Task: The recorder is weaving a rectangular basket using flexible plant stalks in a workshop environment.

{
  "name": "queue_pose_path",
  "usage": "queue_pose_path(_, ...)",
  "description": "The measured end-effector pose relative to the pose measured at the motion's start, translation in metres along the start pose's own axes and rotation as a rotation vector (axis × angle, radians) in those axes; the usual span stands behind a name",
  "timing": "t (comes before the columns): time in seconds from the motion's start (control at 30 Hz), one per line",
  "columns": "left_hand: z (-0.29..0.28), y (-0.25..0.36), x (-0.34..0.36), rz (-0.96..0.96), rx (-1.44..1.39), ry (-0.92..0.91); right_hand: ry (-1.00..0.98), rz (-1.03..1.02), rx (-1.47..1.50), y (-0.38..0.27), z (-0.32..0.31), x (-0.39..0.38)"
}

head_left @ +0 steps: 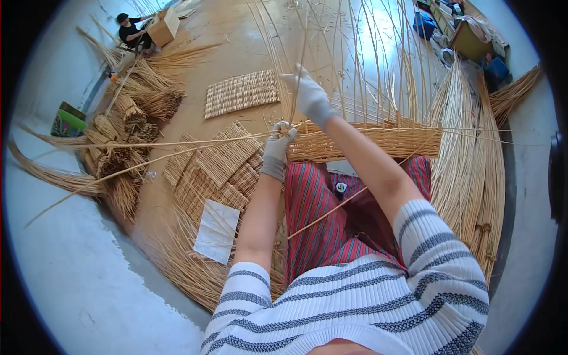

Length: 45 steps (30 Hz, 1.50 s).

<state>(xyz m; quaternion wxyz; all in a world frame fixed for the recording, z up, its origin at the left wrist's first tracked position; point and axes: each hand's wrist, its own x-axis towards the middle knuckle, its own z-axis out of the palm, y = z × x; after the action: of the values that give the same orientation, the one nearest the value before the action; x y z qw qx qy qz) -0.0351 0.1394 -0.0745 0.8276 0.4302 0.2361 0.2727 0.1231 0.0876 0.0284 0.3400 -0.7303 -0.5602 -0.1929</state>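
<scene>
A long woven wicker panel [367, 142] lies across my lap, with many upright wicker rods [361, 59] rising from its far edge. At its left end my left hand [280, 142], in a pale glove, is closed around the wicker rods at the corner. My right hand [310, 97], also gloved, is raised above that end, just beyond the left hand. Two of its fingers point apart, one leftward and one upward, close to the standing rods. Two long loose strands [160, 145] run leftward from the left hand. Part of its grip is hidden.
Woven mats [228, 154] lie on the floor at left, with another mat [242, 93] farther off. Wicker bundles [127, 124] are stacked by the left wall, and long pale bundles [464, 165] lie at right. A person [133, 32] sits at far left beside a box [163, 26].
</scene>
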Motion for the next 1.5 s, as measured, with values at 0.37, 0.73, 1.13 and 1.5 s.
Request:
queue_pose_path(0.37,-0.013,-0.007,0.012,0.11,0.149,0.064,-0.063,0.959,0.673,-0.033,-0.08,-0.155)
queue_pose_path(0.73,0.051,-0.01,-0.027,0.362,0.698,0.457,-1.04,-0.098,-0.307,0.056,0.011,-0.04)
queue_pose_path(1.13,0.096,0.003,-0.039,0.478,1.476,-0.118,0.372,0.985,1.039,0.045,-0.104,-0.185)
queue_pose_path(1.5,0.14,0.001,-0.035,0.429,1.716,-0.271,0.08,0.047,-0.264,0.14,-0.05,-0.039)
